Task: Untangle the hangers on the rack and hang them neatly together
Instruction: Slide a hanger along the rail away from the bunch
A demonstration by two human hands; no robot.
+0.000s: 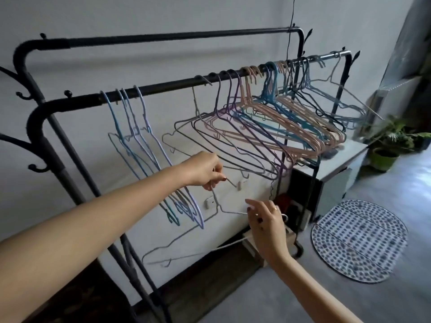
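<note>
1. My left hand (205,171) pinched the neck of a grey hanger (217,201), fingers curled round the wire just under its hook.
2. My right hand (265,227) sat lower and to the right, fingers loosely spread on that hanger's shoulder wire; I couldn't tell whether it truly gripped or only steadied.
3. The hanger hung off the rail, held between both hands, its long axis slanting down and left from my right hand toward the floor.
4. The rail (163,86) lay above and beyond my left hand, so that hand was the nearer one for hooking on.
5. A blue bunch (140,145) hung on the rail just left of my left hand, and a gap showed beside it; that looked the likely landing spot.
6. Further right, the tangle (279,117) of purple, pink and teal hangers crowded the rail, overlapping at odd angles.
7. Behind stood a pale wall (163,17); on the grey floor, a dotted mat (359,241) and a pot plant (384,157).
</note>
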